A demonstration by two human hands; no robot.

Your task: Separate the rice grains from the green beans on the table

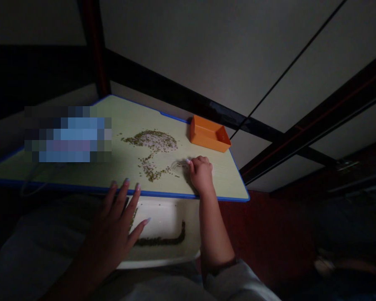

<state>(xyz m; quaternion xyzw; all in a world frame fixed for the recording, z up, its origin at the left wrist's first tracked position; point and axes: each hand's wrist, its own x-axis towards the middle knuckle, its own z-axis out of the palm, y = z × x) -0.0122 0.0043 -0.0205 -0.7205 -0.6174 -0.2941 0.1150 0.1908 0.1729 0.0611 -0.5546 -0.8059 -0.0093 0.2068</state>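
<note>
A heap of mixed green beans and pale grains (152, 141) lies on a light green table with a blue edge (119, 169). A trail of green beans (151, 170) runs from the heap toward the near edge. My right hand (201, 173) rests on the table right of that trail, fingers curled in, fingertips at a small patch of pale grains (179, 165). My left hand (114, 230) is spread open, fingertips against the table's near edge, above a white tray (163, 219) that sits below the edge. The tray holds a line of green beans (163, 241).
An orange box (209, 133) stands at the table's far right corner. A blurred blue patch covers the left part of the table. Dark beams and a thin black cable cross the pale wall behind. The room is dim.
</note>
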